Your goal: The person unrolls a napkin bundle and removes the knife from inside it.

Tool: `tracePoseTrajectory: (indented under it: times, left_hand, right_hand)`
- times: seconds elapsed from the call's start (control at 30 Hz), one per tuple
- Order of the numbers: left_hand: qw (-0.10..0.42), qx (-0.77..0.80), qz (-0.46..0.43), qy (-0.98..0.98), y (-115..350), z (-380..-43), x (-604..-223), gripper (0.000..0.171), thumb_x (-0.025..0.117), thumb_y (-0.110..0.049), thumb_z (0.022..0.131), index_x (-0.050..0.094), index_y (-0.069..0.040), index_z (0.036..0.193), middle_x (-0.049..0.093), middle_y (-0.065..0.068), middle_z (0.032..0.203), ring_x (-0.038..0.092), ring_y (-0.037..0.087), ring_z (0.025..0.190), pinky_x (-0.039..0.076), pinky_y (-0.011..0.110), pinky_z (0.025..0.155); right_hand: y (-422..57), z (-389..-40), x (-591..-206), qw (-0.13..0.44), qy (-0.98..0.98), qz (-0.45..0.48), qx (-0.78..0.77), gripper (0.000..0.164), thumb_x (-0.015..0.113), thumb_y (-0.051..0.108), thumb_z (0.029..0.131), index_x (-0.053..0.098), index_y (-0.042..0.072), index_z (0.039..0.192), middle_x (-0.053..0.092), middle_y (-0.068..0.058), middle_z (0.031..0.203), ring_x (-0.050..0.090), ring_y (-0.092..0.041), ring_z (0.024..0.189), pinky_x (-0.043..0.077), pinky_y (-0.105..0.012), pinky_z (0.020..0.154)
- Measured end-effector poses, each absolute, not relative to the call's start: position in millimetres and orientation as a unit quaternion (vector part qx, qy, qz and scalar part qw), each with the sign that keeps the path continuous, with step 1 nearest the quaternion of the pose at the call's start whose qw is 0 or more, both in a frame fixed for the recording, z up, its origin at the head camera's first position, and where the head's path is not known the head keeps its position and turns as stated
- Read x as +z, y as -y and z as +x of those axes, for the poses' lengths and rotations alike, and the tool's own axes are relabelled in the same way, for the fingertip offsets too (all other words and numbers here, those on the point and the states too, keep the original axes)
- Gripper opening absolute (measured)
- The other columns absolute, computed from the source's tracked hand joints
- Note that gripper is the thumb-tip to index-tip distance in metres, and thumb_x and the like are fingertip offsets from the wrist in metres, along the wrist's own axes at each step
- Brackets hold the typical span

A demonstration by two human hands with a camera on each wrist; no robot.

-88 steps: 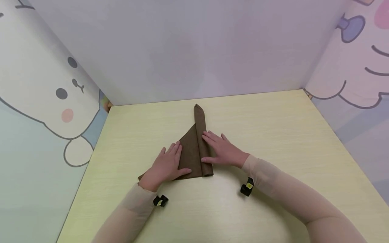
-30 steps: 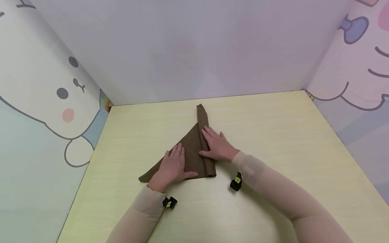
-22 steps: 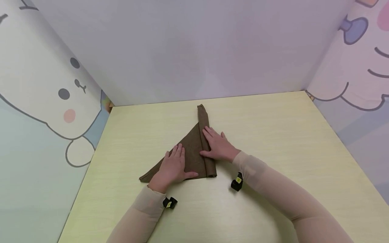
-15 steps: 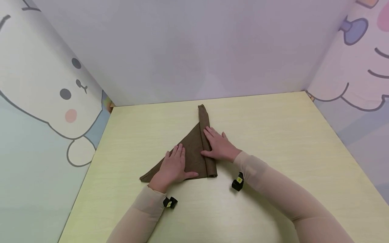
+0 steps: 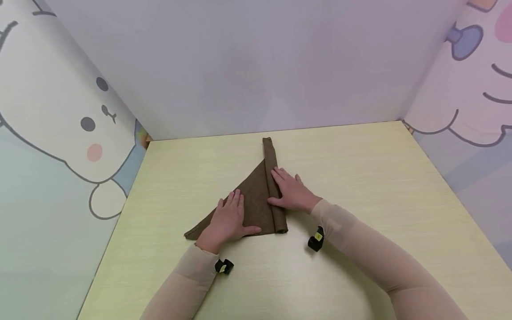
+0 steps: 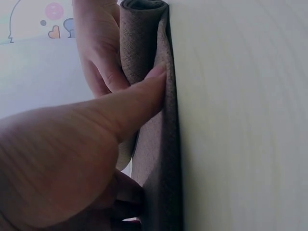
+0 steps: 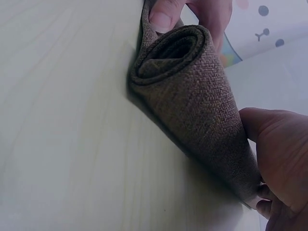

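A brown woven cloth (image 5: 255, 206) lies on the table as a triangle, its right edge rolled into a narrow tube (image 5: 270, 155). The tube's far end sticks out beyond the triangle. My left hand (image 5: 226, 220) rests flat on the triangle's left part, fingers straight, thumb spread along the near edge. On the tube lies my right hand (image 5: 294, 193), fingers extended over it and thumb at its left side. In the right wrist view, the tube's near end (image 7: 168, 57) shows spiral layers, with the left thumb (image 7: 161, 19) beside it. Part of the triangle is hidden beneath my left hand.
The pale wooden table (image 5: 360, 169) extends around the cloth. A plain wall (image 5: 256, 66) stands behind it, with cartoon-printed panels at the left (image 5: 60, 111) and right (image 5: 472, 80). Black wrist cameras hang under the left (image 5: 224, 266) and right (image 5: 316, 239) sleeves.
Compared with the first frame, my left hand sits further right on the cloth. Over the last second, the tube and my right hand shift slightly right while my left hand stays nearly still.
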State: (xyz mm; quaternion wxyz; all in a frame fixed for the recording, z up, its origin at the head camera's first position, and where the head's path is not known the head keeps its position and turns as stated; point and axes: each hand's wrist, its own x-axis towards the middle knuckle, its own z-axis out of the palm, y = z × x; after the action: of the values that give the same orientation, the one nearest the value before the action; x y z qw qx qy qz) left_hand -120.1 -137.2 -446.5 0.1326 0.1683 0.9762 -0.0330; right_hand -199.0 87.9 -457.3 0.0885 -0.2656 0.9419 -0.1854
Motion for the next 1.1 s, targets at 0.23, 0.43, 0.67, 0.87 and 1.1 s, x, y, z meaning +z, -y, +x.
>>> tracePoseTrajectory:
  times: [0.23, 0.43, 0.67, 0.87, 1.1]
  left_hand:
    - [0.127, -0.034, 0.168, -0.977, 138, -120, -445, 0.114, 0.046, -0.081, 0.078, 0.022, 0.005, 0.150, 0.016, 0.021, 0.157, 0.015, 0.032, 0.145, 0.021, 0.054, 0.111]
    - [0.129, -0.034, 0.167, -0.977, 138, -119, -444, 0.114, 0.046, -0.081, 0.078, 0.022, 0.004, 0.150, 0.015, 0.021, 0.157, 0.015, 0.032, 0.145, 0.021, 0.054, 0.111]
    - [0.127, -0.037, 0.167, -0.977, 138, -119, -444, 0.114, 0.046, -0.082, 0.078, 0.022, 0.004, 0.151, 0.015, 0.020, 0.158, 0.015, 0.032, 0.145, 0.021, 0.054, 0.111]
    - [0.125, -0.037, 0.168, -0.977, 138, -118, -444, 0.115, 0.046, -0.082, 0.078, 0.021, 0.003, 0.151, 0.015, 0.019, 0.158, 0.015, 0.031, 0.145, 0.020, 0.054, 0.111]
    - [0.123, -0.035, 0.166, -0.978, 138, -118, -446, 0.115, 0.045, -0.082, 0.077, 0.021, 0.003, 0.151, 0.015, 0.019, 0.158, 0.015, 0.031, 0.145, 0.020, 0.055, 0.111]
  right_hand:
    - [-92, -199, -457, 0.088, -0.941, -0.264, -0.195, 0.092, 0.063, 0.052, 0.088, 0.019, 0.004, 0.153, 0.018, -0.012, 0.159, 0.013, -0.029, 0.146, 0.016, -0.064, 0.108]
    - [-95, -200, -458, 0.095, -0.940, -0.260, -0.199, 0.092, 0.062, 0.052, 0.089, 0.018, 0.005, 0.154, 0.018, -0.011, 0.159, 0.012, -0.028, 0.146, 0.015, -0.064, 0.108]
    - [-102, -201, -460, 0.098, -0.939, -0.254, -0.207, 0.091, 0.061, 0.053, 0.089, 0.017, 0.005, 0.154, 0.018, -0.010, 0.159, 0.011, -0.026, 0.146, 0.014, -0.063, 0.109]
    - [-108, -201, -460, 0.098, -0.938, -0.254, -0.217, 0.091, 0.061, 0.052, 0.089, 0.018, 0.004, 0.154, 0.019, -0.011, 0.159, 0.011, -0.027, 0.146, 0.014, -0.064, 0.109]
    - [-113, -199, -459, 0.100, -0.935, -0.256, -0.224, 0.091, 0.061, 0.051, 0.089, 0.019, 0.003, 0.153, 0.020, -0.013, 0.158, 0.012, -0.029, 0.146, 0.014, -0.066, 0.107]
